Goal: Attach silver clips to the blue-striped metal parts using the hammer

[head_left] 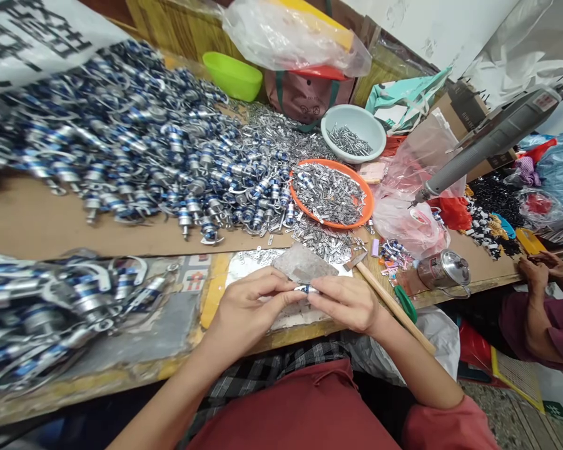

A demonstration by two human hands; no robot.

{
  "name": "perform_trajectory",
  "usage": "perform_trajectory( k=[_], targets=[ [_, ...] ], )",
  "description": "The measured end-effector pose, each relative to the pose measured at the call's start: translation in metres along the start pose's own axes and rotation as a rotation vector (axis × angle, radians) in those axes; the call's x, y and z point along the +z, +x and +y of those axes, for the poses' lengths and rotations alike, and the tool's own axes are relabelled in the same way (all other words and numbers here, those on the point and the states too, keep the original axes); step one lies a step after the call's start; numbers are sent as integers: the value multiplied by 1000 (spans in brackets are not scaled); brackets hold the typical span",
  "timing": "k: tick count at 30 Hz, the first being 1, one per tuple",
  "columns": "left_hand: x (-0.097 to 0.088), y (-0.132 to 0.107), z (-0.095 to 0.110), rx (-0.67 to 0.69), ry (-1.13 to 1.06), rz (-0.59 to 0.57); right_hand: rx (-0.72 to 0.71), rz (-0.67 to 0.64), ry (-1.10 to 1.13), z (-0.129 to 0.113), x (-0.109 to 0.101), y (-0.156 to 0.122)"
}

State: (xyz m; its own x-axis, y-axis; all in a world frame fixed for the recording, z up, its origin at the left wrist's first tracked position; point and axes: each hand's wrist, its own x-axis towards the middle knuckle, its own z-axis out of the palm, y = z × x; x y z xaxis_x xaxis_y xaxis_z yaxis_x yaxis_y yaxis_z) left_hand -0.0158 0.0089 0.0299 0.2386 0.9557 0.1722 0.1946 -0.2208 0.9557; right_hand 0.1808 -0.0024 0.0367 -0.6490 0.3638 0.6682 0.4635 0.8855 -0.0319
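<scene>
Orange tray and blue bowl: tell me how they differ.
Colour: the orange tray is bright, the blue bowl pale.
Contents: the orange tray holds mostly flat strips, the blue bowl slim pins.
Place: the orange tray is nearer the right hand, the blue bowl farther back.
Both hold loose, silvery small parts.

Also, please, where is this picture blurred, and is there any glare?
Head view, left: the near cluster of blue-and-silver parts and the white printed bag are smeared; head view, centre: the hands look clearer; head view, right: the metal cup carries bright highlights, though overall lighting seems soft.
</scene>
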Motion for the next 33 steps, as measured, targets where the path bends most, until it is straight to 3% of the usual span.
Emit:
perform_trajectory(
  k=[4, 14, 20, 23, 27, 33],
  targets=[
    [1, -1, -1, 25, -34, 8, 91, 1, 72, -4, 3, -2],
    [13, -13, -2, -349, -278, 48, 448, 36, 305, -8, 11, -6],
    [14, -15, -6, -431, -343, 81, 644, 5, 501, -7, 8, 5],
    [13, -14, -9, -457, -355, 81, 793, -2, 565, 14, 9, 10],
    [10, -13, -11, -480, -306, 70, 1072, 51, 332, 63, 25, 13],
    [8, -12, -12, -478, -348, 25, 1136, 15, 175, 113, 53, 13]
  ],
)
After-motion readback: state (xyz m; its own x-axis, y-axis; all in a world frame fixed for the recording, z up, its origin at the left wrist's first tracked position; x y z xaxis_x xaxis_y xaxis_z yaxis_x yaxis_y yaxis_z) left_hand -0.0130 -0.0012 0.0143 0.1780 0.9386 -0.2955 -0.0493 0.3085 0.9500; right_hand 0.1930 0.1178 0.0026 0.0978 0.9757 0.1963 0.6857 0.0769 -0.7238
